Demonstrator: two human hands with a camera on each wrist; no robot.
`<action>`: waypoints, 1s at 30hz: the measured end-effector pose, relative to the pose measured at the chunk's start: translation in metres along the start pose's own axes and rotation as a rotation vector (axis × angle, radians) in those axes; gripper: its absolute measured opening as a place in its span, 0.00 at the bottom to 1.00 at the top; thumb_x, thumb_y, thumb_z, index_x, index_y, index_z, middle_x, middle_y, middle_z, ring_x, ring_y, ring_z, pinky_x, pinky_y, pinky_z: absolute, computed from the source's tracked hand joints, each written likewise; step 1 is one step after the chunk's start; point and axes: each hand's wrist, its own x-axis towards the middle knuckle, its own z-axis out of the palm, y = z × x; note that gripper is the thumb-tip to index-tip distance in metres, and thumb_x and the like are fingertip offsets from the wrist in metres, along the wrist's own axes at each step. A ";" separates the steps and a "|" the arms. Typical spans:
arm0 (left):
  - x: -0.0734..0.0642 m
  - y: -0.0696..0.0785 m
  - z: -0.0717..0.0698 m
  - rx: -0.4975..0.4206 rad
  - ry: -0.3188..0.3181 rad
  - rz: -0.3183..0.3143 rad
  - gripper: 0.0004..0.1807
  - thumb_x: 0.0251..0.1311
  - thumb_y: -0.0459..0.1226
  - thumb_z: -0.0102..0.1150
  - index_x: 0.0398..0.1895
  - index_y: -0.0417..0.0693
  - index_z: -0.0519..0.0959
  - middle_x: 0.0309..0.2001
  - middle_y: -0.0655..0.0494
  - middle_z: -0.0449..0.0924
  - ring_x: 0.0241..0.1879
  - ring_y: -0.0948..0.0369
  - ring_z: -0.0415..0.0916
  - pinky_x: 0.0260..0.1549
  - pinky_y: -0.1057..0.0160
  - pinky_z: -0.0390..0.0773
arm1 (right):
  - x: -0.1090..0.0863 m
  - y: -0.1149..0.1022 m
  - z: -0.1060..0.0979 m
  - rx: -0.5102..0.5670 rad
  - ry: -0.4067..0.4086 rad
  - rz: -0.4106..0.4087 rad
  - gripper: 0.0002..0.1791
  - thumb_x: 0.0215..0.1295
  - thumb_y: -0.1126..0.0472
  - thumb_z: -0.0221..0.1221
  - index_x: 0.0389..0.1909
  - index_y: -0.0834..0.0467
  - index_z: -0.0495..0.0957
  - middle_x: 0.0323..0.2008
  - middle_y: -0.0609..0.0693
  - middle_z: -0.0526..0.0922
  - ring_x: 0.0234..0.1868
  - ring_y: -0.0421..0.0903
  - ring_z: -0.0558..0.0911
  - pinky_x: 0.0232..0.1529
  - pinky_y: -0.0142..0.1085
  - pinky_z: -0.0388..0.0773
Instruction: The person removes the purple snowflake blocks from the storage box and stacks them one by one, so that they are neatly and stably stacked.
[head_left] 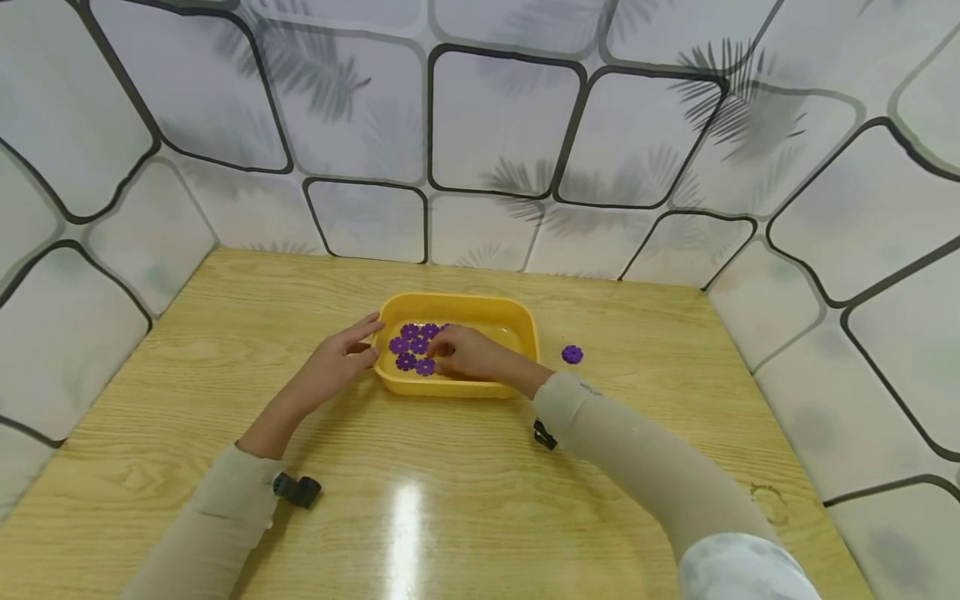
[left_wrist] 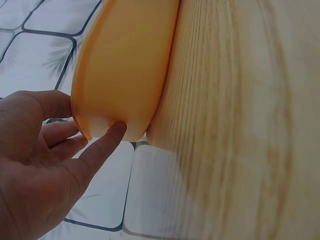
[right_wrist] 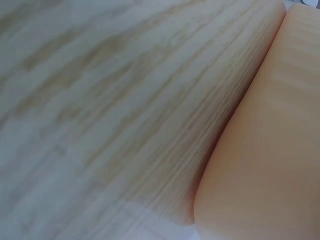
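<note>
A yellow plastic tray [head_left: 465, 388] stands on the table, with several small purple flower-shaped discs [head_left: 406, 362] lying flat in its left part. At the tray's left end is my left hand [head_left: 336, 363], its fingers loosely extended and touching the rim. The left wrist view shows that hand [left_wrist: 45, 155] with one fingertip against the outer wall of the tray [left_wrist: 127, 60]. My right hand [head_left: 468, 353] reaches over the front rim into the tray. Its fingers point down at the discs; I cannot tell whether they pinch one. In the right wrist view only the tray's wall [right_wrist: 265, 150] and tabletop show.
One more purple flower-shaped disc [head_left: 572, 354] lies on the wooden table [head_left: 360, 467], to the right of the tray. Patterned white panels [head_left: 495, 125] rise behind the table and along both sides. Black wrist cameras [head_left: 297, 490] are strapped at the sleeves.
</note>
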 end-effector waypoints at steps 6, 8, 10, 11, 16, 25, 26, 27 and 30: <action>0.001 0.000 0.000 0.006 0.004 0.003 0.30 0.75 0.39 0.49 0.78 0.45 0.59 0.82 0.55 0.46 0.67 0.43 0.69 0.57 0.50 0.78 | 0.002 -0.003 -0.001 -0.009 -0.022 -0.001 0.15 0.66 0.55 0.67 0.51 0.54 0.84 0.46 0.49 0.80 0.47 0.43 0.76 0.52 0.35 0.76; 0.001 0.000 0.000 0.006 0.003 0.002 0.30 0.75 0.39 0.48 0.78 0.45 0.59 0.82 0.55 0.46 0.67 0.42 0.69 0.57 0.50 0.78 | 0.002 -0.003 -0.001 -0.017 -0.027 0.003 0.14 0.65 0.55 0.67 0.50 0.54 0.84 0.46 0.49 0.79 0.47 0.43 0.76 0.52 0.35 0.76; 0.001 0.000 0.000 0.010 0.002 0.001 0.30 0.75 0.39 0.48 0.78 0.45 0.59 0.82 0.55 0.46 0.67 0.42 0.68 0.57 0.50 0.77 | 0.003 -0.003 0.000 -0.026 -0.027 0.009 0.14 0.65 0.56 0.67 0.50 0.53 0.84 0.45 0.48 0.78 0.47 0.43 0.75 0.52 0.34 0.76; 0.001 0.000 0.000 0.013 0.002 0.000 0.30 0.76 0.39 0.48 0.78 0.45 0.59 0.82 0.55 0.46 0.67 0.42 0.68 0.58 0.50 0.77 | 0.003 -0.003 0.001 -0.026 -0.026 0.013 0.13 0.65 0.56 0.67 0.50 0.53 0.84 0.45 0.48 0.78 0.47 0.43 0.75 0.52 0.34 0.75; 0.001 0.000 0.000 0.019 0.002 0.001 0.30 0.76 0.39 0.48 0.78 0.45 0.59 0.82 0.55 0.46 0.67 0.42 0.68 0.58 0.49 0.77 | 0.001 -0.004 0.001 -0.014 -0.015 0.016 0.12 0.65 0.57 0.67 0.48 0.54 0.83 0.45 0.49 0.78 0.47 0.43 0.75 0.52 0.35 0.75; 0.000 0.000 0.001 0.009 0.000 0.002 0.30 0.76 0.38 0.48 0.78 0.44 0.59 0.82 0.55 0.46 0.67 0.42 0.68 0.58 0.49 0.77 | 0.002 -0.004 0.001 -0.008 -0.013 0.019 0.13 0.66 0.58 0.66 0.50 0.55 0.83 0.46 0.50 0.79 0.47 0.44 0.75 0.53 0.35 0.76; 0.000 0.000 0.001 0.009 0.001 0.002 0.30 0.76 0.38 0.48 0.78 0.44 0.59 0.82 0.55 0.46 0.67 0.42 0.68 0.58 0.49 0.77 | 0.002 -0.004 0.001 -0.011 -0.014 0.019 0.13 0.66 0.58 0.66 0.50 0.56 0.83 0.46 0.50 0.79 0.47 0.44 0.75 0.53 0.35 0.76; 0.000 0.001 0.001 0.010 0.001 0.001 0.30 0.76 0.38 0.48 0.78 0.45 0.59 0.82 0.55 0.46 0.67 0.42 0.68 0.58 0.49 0.77 | 0.003 -0.003 0.001 -0.010 -0.016 0.018 0.13 0.66 0.58 0.66 0.50 0.56 0.83 0.46 0.50 0.79 0.48 0.44 0.75 0.53 0.35 0.76; 0.000 0.001 0.000 0.011 0.000 -0.002 0.30 0.76 0.38 0.48 0.79 0.45 0.59 0.82 0.55 0.46 0.68 0.42 0.68 0.59 0.49 0.76 | 0.003 -0.003 0.001 -0.003 -0.019 0.017 0.13 0.66 0.59 0.66 0.49 0.56 0.83 0.46 0.50 0.79 0.48 0.44 0.76 0.54 0.35 0.76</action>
